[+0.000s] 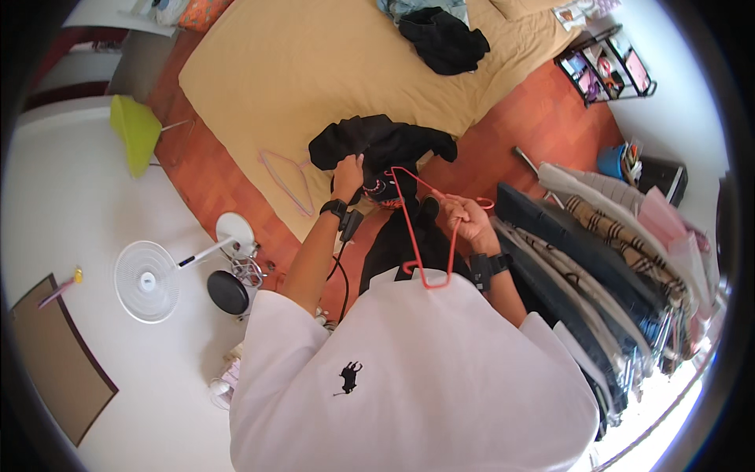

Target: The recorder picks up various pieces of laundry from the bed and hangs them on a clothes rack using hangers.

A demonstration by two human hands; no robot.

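Note:
My left hand [349,177] grips a black garment [383,141] with a colourful print on part of its front. The garment hangs in front of my legs, near the edge of the bed. In my right hand [467,219] is a red clothes hanger [410,224], its hook pointing right and its frame reaching towards my shirt. The hanger's far corner overlaps the printed part of the garment in the picture; whether they touch I cannot tell. A pink hanger [289,177] lies on the bed to the left of the garment.
The bed [265,65] bears a heap of dark clothes [445,41] at its far side. Clothes on a rack [590,277] crowd my right. A white fan [147,282] and a round black stool [227,292] stand left. Beyond are a green chair [135,135] and a black cart [607,68].

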